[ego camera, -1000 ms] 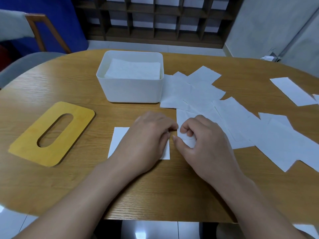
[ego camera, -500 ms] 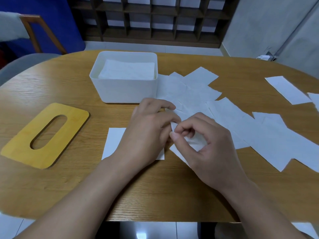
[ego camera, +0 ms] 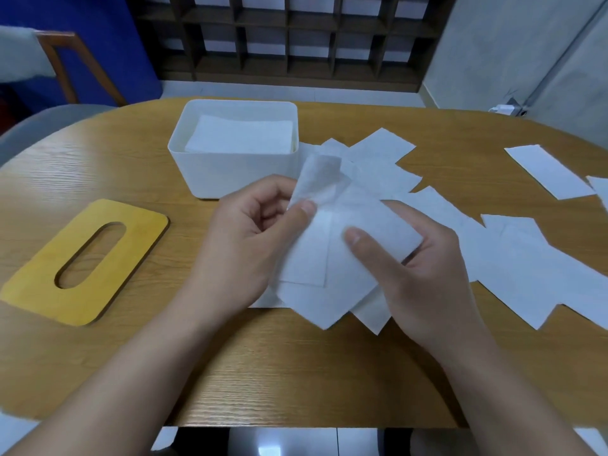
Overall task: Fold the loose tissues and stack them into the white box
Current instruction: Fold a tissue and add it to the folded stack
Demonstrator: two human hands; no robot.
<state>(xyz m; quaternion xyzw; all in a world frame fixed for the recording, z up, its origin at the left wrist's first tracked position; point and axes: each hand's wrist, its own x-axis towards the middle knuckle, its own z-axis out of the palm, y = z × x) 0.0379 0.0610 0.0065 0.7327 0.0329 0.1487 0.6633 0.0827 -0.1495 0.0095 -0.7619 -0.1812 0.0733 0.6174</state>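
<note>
A white tissue (ego camera: pixel 332 258) is lifted off the wooden table between both hands. My left hand (ego camera: pixel 243 245) pinches its upper left edge with thumb and fingers. My right hand (ego camera: pixel 421 271) holds its right side, thumb on top and fingers underneath. A folded tissue (ego camera: pixel 266 302) lies on the table beneath, mostly hidden. The white box (ego camera: pixel 230 169) stands just beyond my left hand with folded tissues (ego camera: pixel 243 136) stacked inside. Several loose tissues (ego camera: pixel 526 271) lie spread to the right of the box and hands.
A yellow wooden lid (ego camera: pixel 85 261) with an oval slot lies flat at the left. Two more tissues (ego camera: pixel 549 171) sit at the far right of the table (ego camera: pixel 98 159). A chair back (ego camera: pixel 62 64) and a dark shelf stand beyond the table.
Both hands have lifted a tissue from the loose pile off the table and opened it out between them; before, they were picking at its corner on the table.
</note>
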